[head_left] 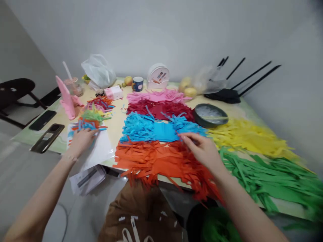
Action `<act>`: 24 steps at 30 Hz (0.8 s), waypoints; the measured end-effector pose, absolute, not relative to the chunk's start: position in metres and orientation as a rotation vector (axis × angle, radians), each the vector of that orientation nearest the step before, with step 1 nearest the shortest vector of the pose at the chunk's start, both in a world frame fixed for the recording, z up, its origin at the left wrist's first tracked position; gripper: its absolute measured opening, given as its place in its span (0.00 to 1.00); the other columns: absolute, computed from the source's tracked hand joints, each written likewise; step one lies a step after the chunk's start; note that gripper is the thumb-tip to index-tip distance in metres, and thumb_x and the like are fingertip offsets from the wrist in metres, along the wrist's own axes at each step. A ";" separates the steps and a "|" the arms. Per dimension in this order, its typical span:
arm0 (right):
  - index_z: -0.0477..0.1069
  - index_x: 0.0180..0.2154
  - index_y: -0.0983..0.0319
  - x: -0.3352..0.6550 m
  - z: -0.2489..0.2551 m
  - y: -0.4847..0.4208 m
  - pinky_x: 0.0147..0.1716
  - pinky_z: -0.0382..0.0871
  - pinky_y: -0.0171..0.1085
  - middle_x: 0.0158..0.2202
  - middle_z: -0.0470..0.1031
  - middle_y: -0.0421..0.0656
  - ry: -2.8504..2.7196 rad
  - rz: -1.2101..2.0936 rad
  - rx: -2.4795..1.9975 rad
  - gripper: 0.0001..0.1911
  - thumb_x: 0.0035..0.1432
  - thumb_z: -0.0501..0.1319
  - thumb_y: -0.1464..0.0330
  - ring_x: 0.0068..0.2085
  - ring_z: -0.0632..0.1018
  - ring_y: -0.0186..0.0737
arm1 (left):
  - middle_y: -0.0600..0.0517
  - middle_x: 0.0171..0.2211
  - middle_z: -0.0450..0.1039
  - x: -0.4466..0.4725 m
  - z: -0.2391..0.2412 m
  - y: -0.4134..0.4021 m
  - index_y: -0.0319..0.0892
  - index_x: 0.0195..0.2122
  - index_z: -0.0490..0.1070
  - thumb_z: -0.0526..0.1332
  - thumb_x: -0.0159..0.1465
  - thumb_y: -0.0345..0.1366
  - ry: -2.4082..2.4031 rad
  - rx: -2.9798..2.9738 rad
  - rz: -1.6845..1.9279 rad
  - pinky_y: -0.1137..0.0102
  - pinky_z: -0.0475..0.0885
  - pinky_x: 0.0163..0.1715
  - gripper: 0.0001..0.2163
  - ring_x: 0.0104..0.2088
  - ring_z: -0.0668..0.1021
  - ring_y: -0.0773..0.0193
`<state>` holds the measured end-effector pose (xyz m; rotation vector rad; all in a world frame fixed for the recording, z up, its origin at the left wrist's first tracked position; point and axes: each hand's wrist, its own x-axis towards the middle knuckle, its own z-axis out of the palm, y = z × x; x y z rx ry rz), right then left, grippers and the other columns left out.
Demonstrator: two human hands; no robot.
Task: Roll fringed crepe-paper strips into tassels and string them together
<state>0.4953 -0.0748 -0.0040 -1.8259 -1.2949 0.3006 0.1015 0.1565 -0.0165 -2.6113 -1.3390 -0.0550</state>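
Note:
My left hand (82,139) rests on a small heap of blue and orange paper strips (87,125), its thumb apart from the fingers. White paper sheets (101,151) lie beneath that hand. At the middle of the table, my right hand (200,146) has thumb and forefinger pinched together; whatever is between them is too small to make out. Those fingertips are at the border between a blue fringed sheet (165,131) and an orange fringed sheet (166,164). Further back lie a dark red fringed sheet (158,110) and a pink one (157,96).
Yellow (254,137) and green fringed sheets (275,178) spread rightward. A dark bowl (210,115) has sticks across it. Two phones (47,137) lie left. Behind stand a mug (137,84), a plastic bag (99,71) and a white round-topped holder (158,76). A black fan-like object (224,95) lies back right.

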 end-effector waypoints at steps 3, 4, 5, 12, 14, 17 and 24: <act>0.80 0.43 0.65 0.531 0.009 -0.018 0.44 0.72 0.39 0.43 0.83 0.49 -1.485 0.085 -1.977 0.16 0.65 0.56 0.64 0.42 0.81 0.45 | 0.42 0.32 0.79 0.132 0.023 0.145 0.45 0.40 0.79 0.56 0.65 0.36 -1.278 -2.539 -0.146 0.53 0.68 0.44 0.12 0.38 0.79 0.42; 0.78 0.47 0.66 0.537 0.010 0.003 0.48 0.71 0.38 0.47 0.82 0.50 -1.627 0.097 -2.040 0.17 0.67 0.55 0.66 0.46 0.81 0.45 | 0.42 0.32 0.79 0.154 0.034 0.142 0.45 0.38 0.79 0.56 0.66 0.37 -1.233 -2.579 -0.250 0.53 0.68 0.44 0.11 0.38 0.79 0.42; 0.78 0.48 0.66 0.540 0.008 0.025 0.50 0.70 0.37 0.48 0.81 0.49 -1.703 0.129 -2.060 0.16 0.66 0.55 0.69 0.49 0.80 0.44 | 0.43 0.32 0.79 0.181 0.044 0.140 0.45 0.38 0.79 0.57 0.65 0.39 -1.165 -2.669 -0.347 0.55 0.69 0.43 0.10 0.38 0.80 0.44; 0.74 0.54 0.69 0.561 -0.046 0.095 0.55 0.66 0.38 0.52 0.79 0.53 -1.906 0.207 -2.235 0.20 0.61 0.58 0.78 0.53 0.78 0.44 | 0.42 0.49 0.78 0.403 0.013 0.167 0.38 0.49 0.76 0.53 0.68 0.31 -0.598 -3.239 -0.137 0.67 0.70 0.52 0.14 0.51 0.79 0.56; 0.72 0.54 0.70 0.576 -0.054 0.092 0.56 0.65 0.43 0.52 0.78 0.53 -1.912 0.169 -2.309 0.19 0.63 0.58 0.76 0.53 0.77 0.46 | 0.39 0.48 0.78 0.436 -0.010 0.178 0.36 0.49 0.76 0.56 0.67 0.30 -0.615 -3.234 -0.066 0.66 0.71 0.51 0.13 0.51 0.79 0.54; 0.73 0.51 0.70 0.594 -0.055 0.085 0.55 0.65 0.46 0.50 0.78 0.53 -1.939 0.128 -2.376 0.15 0.65 0.58 0.73 0.52 0.76 0.47 | 0.39 0.46 0.78 0.457 -0.035 0.190 0.34 0.45 0.77 0.61 0.65 0.33 -0.643 -3.220 0.040 0.62 0.73 0.50 0.10 0.49 0.79 0.54; 0.79 0.42 0.68 0.600 -0.049 0.086 0.49 0.66 0.40 0.46 0.78 0.57 -1.944 0.104 -2.391 0.15 0.66 0.53 0.73 0.49 0.75 0.50 | 0.39 0.45 0.79 0.466 -0.042 0.208 0.35 0.44 0.77 0.66 0.63 0.40 -0.679 -3.226 0.093 0.65 0.72 0.49 0.14 0.48 0.80 0.54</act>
